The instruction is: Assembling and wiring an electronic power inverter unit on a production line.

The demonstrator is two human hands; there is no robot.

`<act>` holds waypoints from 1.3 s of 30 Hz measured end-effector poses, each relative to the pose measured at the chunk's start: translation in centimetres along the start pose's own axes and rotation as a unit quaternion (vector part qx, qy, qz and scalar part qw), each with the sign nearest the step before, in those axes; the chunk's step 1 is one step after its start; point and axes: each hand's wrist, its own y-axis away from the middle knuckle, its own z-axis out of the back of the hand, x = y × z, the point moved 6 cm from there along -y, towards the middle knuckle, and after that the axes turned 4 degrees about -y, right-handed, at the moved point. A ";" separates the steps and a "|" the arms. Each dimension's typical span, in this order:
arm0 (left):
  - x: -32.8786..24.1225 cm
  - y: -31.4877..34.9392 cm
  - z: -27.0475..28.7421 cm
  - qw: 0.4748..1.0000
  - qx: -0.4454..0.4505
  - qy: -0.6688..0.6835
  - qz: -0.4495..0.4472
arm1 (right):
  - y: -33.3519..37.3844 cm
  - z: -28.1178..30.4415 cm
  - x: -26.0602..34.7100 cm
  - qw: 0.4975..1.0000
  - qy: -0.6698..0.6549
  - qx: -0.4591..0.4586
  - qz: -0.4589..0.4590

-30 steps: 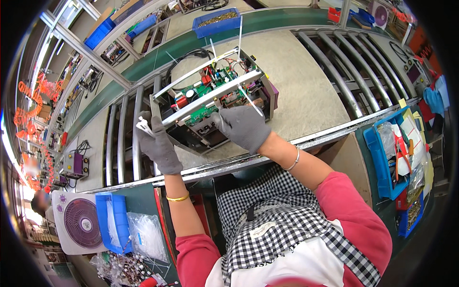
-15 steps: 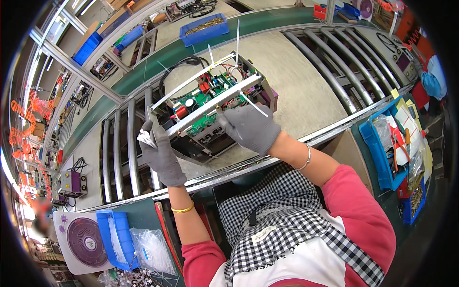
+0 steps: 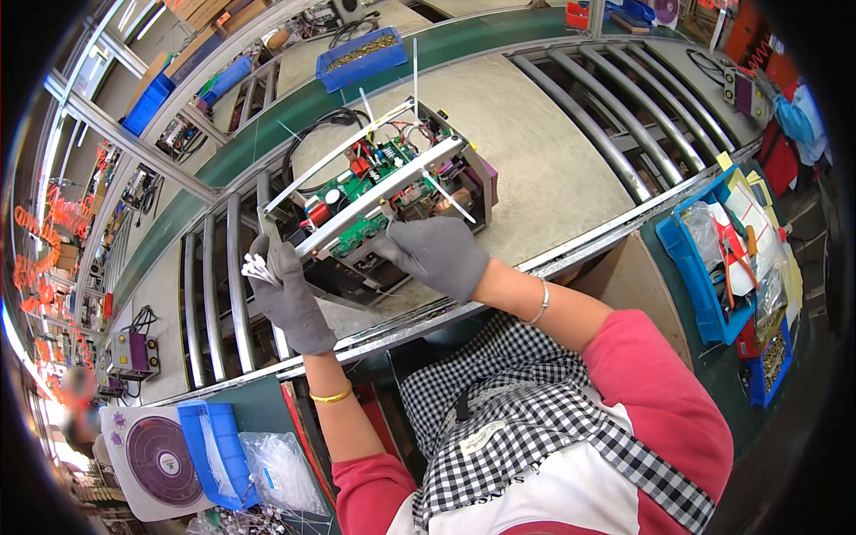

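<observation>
Your gloved left hand pinches a bundle of white cable ties. Your gloved right hand presses curled fingers onto the open electronics unit, which sits tilted on the grey mat between metal rollers.

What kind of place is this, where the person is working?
It looks like a factory assembly line for electronics. A gloved right hand and left hand work on an open metal box of circuit boards, which sits on a bench with metal rollers, and blue parts bins stand nearby.
</observation>
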 end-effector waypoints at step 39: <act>15.7 -17.9 -3.4 0.954 0.208 -0.209 -0.046 | 2.8 2.5 -7.4 0.944 -0.284 0.035 -0.166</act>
